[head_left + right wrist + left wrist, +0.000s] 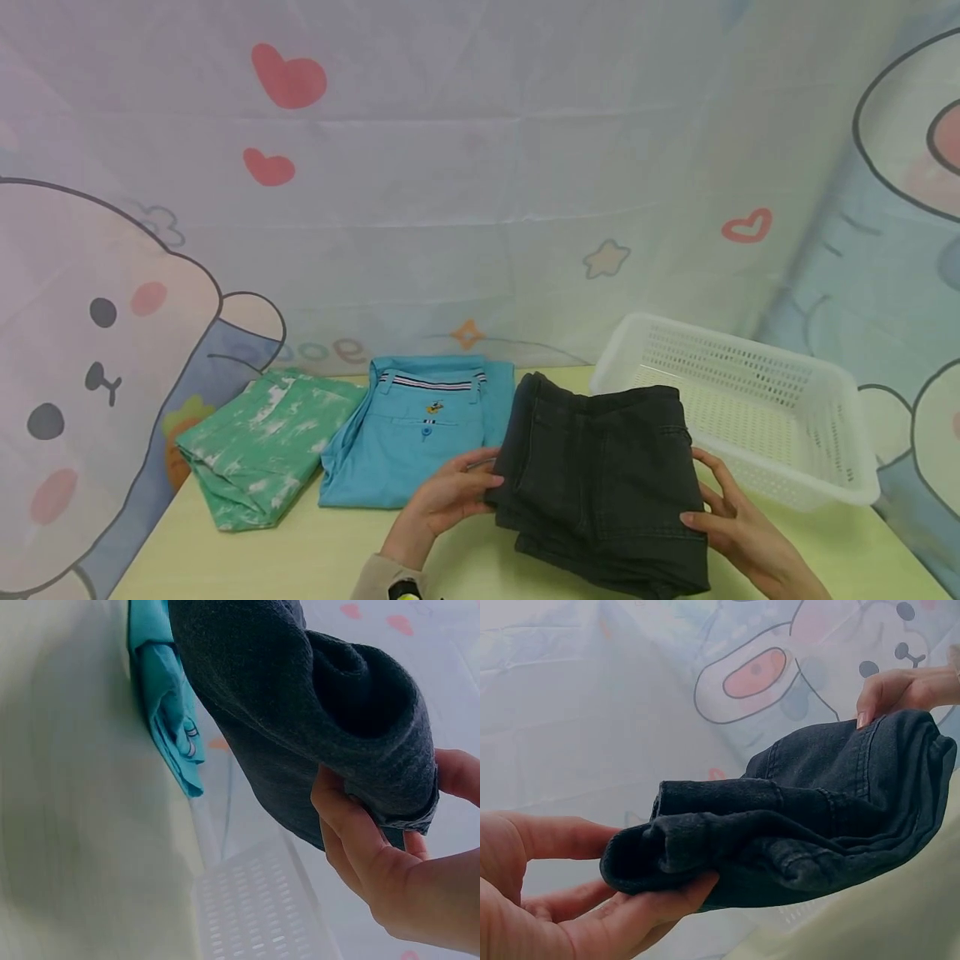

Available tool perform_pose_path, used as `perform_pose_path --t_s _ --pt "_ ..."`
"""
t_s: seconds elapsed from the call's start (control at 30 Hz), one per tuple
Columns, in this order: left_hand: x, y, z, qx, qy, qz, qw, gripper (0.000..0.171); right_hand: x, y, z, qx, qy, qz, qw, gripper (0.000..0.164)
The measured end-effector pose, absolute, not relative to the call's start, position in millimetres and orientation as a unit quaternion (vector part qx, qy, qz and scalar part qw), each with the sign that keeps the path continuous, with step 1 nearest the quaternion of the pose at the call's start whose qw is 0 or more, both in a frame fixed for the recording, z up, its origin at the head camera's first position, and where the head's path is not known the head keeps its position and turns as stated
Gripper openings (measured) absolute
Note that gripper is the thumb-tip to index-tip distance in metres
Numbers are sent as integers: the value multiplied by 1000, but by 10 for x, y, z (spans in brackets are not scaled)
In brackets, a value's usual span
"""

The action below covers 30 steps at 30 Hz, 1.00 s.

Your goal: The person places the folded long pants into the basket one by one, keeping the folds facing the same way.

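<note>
Folded black jeans (600,483) are held up between two hands above the table's front part. At their left edge my left hand (448,498) pinches the folded layers, thumb on one face and fingers on the other, as the left wrist view shows. My right hand (738,525) grips the right edge, with fingers curled under the cloth in the right wrist view. Folded blue pants (431,433) with a striped waistband lie behind my left hand. Farther left lies a folded green and white patterned garment (270,442).
A white perforated plastic basket (787,483) stands at the back right, close behind the jeans and my right hand. The pale yellow table (315,558) ends at a printed cloth backdrop (465,167).
</note>
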<state>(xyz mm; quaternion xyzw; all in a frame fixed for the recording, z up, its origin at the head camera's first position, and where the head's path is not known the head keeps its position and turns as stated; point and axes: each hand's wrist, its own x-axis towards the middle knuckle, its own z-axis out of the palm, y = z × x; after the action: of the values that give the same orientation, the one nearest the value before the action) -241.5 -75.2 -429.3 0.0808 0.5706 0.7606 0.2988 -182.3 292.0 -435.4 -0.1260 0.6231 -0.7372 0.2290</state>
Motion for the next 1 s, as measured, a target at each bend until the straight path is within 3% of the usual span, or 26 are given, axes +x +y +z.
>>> perform_pose_path --t_s 0.6,1.0 --pt "-2420 -612 -4135 112 559 770 286 52 -1844 3038 -4322 -184 588 -764 192 63" --pt "-2440 -449 -4137 98 551 793 240 50 -1852 3143 -4277 -181 588 -773 157 65"
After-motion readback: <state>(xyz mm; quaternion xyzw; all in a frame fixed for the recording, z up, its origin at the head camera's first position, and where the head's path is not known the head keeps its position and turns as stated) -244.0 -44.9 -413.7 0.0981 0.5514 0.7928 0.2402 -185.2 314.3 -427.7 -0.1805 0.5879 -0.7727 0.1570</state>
